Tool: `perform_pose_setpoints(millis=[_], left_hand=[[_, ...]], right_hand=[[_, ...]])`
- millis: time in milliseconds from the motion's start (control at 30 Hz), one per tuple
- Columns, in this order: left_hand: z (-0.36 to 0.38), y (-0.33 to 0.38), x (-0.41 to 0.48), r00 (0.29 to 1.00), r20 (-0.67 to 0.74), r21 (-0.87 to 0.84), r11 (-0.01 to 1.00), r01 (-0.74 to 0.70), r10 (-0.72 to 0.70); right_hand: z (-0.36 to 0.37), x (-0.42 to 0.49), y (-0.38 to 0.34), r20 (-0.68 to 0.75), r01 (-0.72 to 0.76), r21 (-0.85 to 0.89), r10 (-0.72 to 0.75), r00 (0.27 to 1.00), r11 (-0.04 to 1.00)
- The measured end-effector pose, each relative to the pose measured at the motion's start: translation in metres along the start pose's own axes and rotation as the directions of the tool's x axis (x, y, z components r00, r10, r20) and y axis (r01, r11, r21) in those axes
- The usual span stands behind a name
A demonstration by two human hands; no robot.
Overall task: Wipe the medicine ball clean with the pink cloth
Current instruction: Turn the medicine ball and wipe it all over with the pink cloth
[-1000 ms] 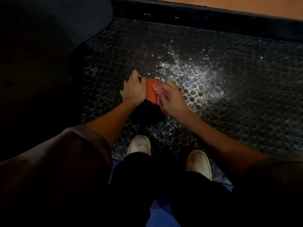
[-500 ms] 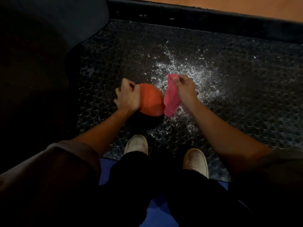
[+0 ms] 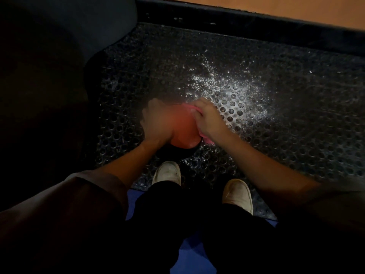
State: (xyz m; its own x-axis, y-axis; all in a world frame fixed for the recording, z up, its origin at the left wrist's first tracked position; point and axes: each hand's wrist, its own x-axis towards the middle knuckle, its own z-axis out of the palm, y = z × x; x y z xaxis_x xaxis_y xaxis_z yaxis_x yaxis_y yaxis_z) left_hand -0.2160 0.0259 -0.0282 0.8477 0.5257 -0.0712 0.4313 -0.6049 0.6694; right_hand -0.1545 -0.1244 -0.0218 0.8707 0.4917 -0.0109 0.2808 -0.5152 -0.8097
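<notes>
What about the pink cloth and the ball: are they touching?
Touching. The head view shows the right hand pressing the pink cloth against the ball with no gap.

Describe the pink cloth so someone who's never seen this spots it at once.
Find the black perforated rubber mat, then the orange medicine ball on it, just ahead of the white shoes. The pink cloth is pressed against the ball's right side under the right hand, the only pink thing there, paler than the ball.

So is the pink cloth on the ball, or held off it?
On it: the right hand presses the pink cloth against the medicine ball's right side, pink showing above and below the hand.
</notes>
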Motion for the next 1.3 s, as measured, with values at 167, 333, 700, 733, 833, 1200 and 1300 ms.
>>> perform_pose_setpoints(millis=[167, 333, 700, 733, 833, 1200, 1300], left_hand=[[-0.001, -0.003, -0.002, 0.995, 0.046, 0.016, 0.996, -0.086, 0.086], [-0.001, -0.003, -0.002, 0.993, 0.059, 0.025, 0.995, -0.100, 0.098], [-0.006, -0.009, -0.005, 0.988, 0.096, 0.003, 0.992, -0.124, 0.123], [-0.005, -0.007, -0.005, 0.986, 0.104, 0.011, 0.991, -0.135, 0.133], [-0.002, -0.002, -0.002, 0.981, 0.120, 0.032, 0.987, -0.154, 0.150], [-0.001, -0.002, -0.003, 0.976, 0.118, 0.087, 0.977, -0.192, 0.182], [-0.003, -0.005, -0.004, 0.967, 0.142, 0.086, 0.971, -0.225, 0.211]], right_hand=[[0.000, 0.004, 0.006, -0.030, -0.063, -0.108, 0.060, 0.998, 0.992], [0.002, 0.007, -0.005, 0.049, 0.080, -0.059, -0.077, 0.996, 0.995], [0.005, 0.003, -0.003, 0.000, 0.032, -0.089, -0.032, 0.999, 0.995], [0.004, 0.004, 0.002, -0.029, -0.055, -0.110, 0.052, 0.998, 0.992], [0.004, 0.011, 0.001, -0.071, -0.080, -0.143, 0.070, 0.995, 0.986], [0.004, 0.022, -0.003, 0.027, -0.002, -0.150, 0.006, 1.000, 0.989], [0.003, 0.022, 0.007, 0.035, -0.090, -0.180, 0.098, 0.995, 0.980]])
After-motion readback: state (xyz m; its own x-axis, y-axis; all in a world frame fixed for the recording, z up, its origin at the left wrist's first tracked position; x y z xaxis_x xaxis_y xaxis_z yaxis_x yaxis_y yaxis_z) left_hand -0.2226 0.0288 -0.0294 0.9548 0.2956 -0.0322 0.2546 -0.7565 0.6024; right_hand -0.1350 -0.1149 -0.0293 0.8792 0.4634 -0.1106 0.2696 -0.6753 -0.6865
